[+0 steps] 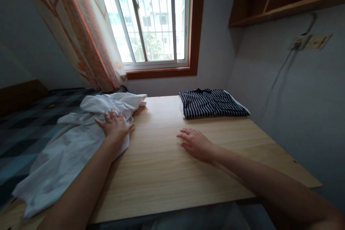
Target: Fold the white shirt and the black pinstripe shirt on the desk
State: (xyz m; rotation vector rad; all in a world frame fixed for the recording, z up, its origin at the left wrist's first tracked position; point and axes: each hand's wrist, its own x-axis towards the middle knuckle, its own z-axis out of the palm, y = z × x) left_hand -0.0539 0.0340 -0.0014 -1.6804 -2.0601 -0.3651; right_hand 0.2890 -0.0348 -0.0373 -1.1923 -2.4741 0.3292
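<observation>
My left hand [115, 125] lies with its fingers spread on a crumpled white cloth garment [78, 147], which stretches along the left side of the wooden table [161, 176]. Whether the cloth is a shirt or something else I cannot tell. My right hand [195, 142] rests low over the bare wood, fingers extended and holding nothing. Behind it, at the far right of the tabletop, sits a folded black garment with white stripes [212, 104], with white fabric showing along its edges.
A bed with a dark checked cover [21, 140] adjoins the table on the left. At the back are a window [159, 25] and a patterned curtain [81, 32]. A wooden shelf [285, 7] hangs on the right wall above a socket [300, 42] with a plugged-in cord.
</observation>
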